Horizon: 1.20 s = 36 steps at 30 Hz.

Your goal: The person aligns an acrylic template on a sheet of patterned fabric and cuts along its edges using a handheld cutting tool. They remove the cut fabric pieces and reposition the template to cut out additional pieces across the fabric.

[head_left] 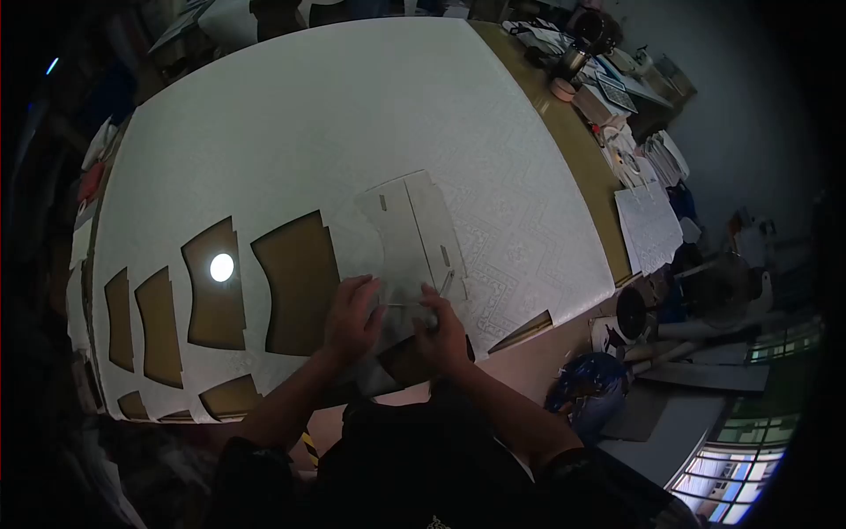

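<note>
A large white patterned sheet [335, 115] covers the table, with curved pieces cut out of it. On it lies a pale template [410, 216] with a dark line down its length and small slots. My left hand [354, 319] rests at the template's lower left, its fingers spread. At the lower right, my right hand [442, 331] is closed, with fingers curled around something too small to make out. A thin, light-coloured tool [448, 282] shows just above its fingers. Between my hands runs a thin pale edge.
Brown surface shows through a curved opening [298, 282] left of my hands and several others farther left. A bright round light spot [221, 267] falls there. Papers [649, 225], a metal container [573, 60] and other clutter stand at the right. A fan [723, 286] is beyond.
</note>
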{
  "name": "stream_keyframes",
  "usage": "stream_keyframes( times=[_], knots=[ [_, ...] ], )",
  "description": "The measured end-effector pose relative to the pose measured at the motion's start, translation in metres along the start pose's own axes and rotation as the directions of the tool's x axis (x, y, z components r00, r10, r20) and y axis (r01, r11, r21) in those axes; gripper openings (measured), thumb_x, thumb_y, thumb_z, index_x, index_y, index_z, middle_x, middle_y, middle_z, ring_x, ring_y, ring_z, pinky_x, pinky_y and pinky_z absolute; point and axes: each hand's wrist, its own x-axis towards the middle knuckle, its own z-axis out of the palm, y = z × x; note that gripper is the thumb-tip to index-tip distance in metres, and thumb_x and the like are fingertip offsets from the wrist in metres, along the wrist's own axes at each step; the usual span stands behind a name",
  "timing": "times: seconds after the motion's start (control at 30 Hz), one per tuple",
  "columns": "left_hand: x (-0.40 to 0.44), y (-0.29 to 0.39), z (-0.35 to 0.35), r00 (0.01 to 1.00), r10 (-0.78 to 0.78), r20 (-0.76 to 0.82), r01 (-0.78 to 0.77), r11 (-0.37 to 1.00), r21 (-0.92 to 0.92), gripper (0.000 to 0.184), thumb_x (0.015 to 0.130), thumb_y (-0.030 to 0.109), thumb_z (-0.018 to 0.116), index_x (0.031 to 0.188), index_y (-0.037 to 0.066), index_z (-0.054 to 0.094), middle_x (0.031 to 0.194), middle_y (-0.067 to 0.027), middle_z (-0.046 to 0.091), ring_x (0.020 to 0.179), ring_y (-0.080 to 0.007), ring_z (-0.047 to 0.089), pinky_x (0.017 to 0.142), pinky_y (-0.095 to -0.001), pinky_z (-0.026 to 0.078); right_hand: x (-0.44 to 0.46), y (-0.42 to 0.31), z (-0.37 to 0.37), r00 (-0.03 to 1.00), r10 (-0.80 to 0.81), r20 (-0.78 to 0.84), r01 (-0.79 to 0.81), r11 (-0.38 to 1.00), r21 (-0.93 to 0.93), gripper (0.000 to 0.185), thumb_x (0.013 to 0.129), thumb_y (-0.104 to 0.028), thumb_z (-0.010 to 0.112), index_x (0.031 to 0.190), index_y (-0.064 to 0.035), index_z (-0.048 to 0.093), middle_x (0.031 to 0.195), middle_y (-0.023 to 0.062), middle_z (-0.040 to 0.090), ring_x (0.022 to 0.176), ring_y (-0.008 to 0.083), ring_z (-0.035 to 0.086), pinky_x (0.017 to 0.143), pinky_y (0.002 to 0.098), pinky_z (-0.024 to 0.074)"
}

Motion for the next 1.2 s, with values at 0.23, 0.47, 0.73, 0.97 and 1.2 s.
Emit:
stream_keyframes(
  times=[0.23, 0.47, 0.73, 0.97, 1.2],
  knots=[
    [0.009, 0.018, 0.024, 0.973, -0.209, -0.103, 0.226, 0.952, 0.207, 0.056, 0.088, 0.012, 0.078, 0.139, 0.004, 0.056, 0.139, -0.0211, 0.057, 0.127, -0.0423, 0.058, 0.107, -0.0466, 0.05, 0.021, 0.078, -0.124, 0.979, -0.166, 0.12, 0.183, 0.971, -0.152, 0.041, 0.084, -0.002, 0.074, 0.12, -0.0057, 0.054, 0.145, 0.0248, 0.06, 0.138, 0.0492, 0.05, 0.113, 0.0531, 0.0442],
    [0.058, 0.024, 0.014, 0.97, -0.242, 0.027, 0.22, 0.917, 0.334, 0.062, 0.091, 0.025, 0.078, 0.147, 0.011, 0.053, 0.15, -0.0234, 0.05, 0.138, -0.0438, 0.05, 0.113, -0.051, 0.046, 0.054, 0.092, -0.131, 0.954, -0.221, 0.204, 0.269, 0.93, -0.251, 0.042, 0.084, -0.009, 0.076, 0.12, -0.0049, 0.055, 0.146, 0.0247, 0.059, 0.132, 0.0499, 0.052, 0.119, 0.0574, 0.0367],
    [0.104, -0.016, 0.007, 0.959, -0.147, 0.241, 0.027, 0.898, 0.439, 0.066, 0.093, 0.045, 0.074, 0.15, 0.019, 0.055, 0.161, -0.0229, 0.039, 0.149, -0.0444, 0.036, 0.12, -0.0536, 0.037, 0.05, 0.092, -0.128, 0.951, -0.237, 0.2, 0.289, 0.911, -0.293, 0.045, 0.082, -0.01, 0.08, 0.12, -0.0061, 0.055, 0.145, 0.0245, 0.06, 0.132, 0.0497, 0.053, 0.116, 0.0579, 0.0385],
    [0.102, -0.036, 0.013, 0.989, -0.035, 0.146, -0.023, 0.926, 0.378, 0.065, 0.093, 0.048, 0.072, 0.147, 0.014, 0.058, 0.157, -0.0243, 0.043, 0.146, -0.0459, 0.04, 0.123, -0.0551, 0.031, 0.055, 0.059, -0.098, 0.95, -0.191, 0.248, 0.266, 0.909, -0.319, 0.057, 0.079, -0.017, 0.087, 0.123, -0.0072, 0.053, 0.147, 0.0245, 0.058, 0.131, 0.0534, 0.052, 0.112, 0.0577, 0.0422],
    [0.104, -0.043, 0.011, 0.992, -0.038, 0.124, -0.005, 0.944, 0.329, 0.073, 0.092, 0.051, 0.072, 0.143, 0.002, 0.057, 0.157, -0.0274, 0.042, 0.148, -0.0441, 0.039, 0.124, -0.0545, 0.029, 0.081, 0.063, -0.094, 0.923, -0.209, 0.322, 0.319, 0.885, -0.338, 0.062, 0.078, -0.018, 0.089, 0.125, -0.0082, 0.05, 0.15, 0.0238, 0.055, 0.14, 0.0514, 0.047, 0.113, 0.0567, 0.0428]
  ],
)
